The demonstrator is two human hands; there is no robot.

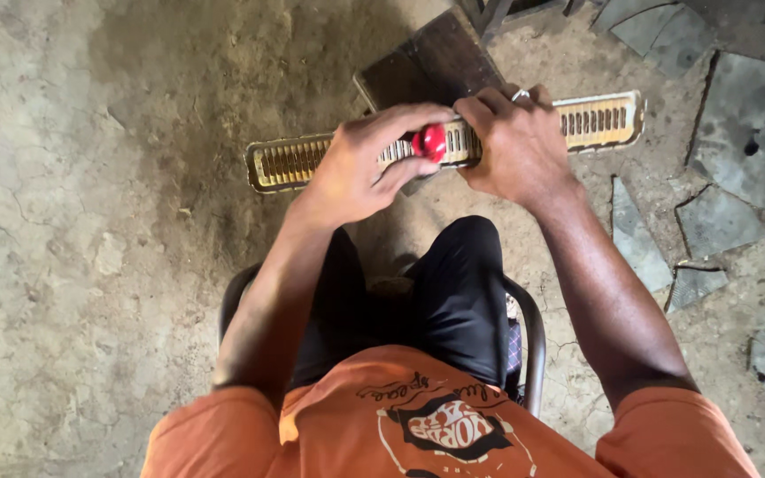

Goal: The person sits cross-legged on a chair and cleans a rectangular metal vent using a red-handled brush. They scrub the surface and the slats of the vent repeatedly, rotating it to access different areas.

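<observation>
While I sit on a metal-framed chair (535, 341) and look down past my knees, my left hand (360, 168) pinches a red-handled tool (431, 142) against a long slotted brass plate (294, 161). My right hand (520, 146) closes over the plate's middle, holding it level above a dark wooden board (431, 62) on the dirt floor (73, 221).

Head camera, straight down, close over lap.

Both hands (440, 150) on a long slotted metal grille (599, 119).
</observation>
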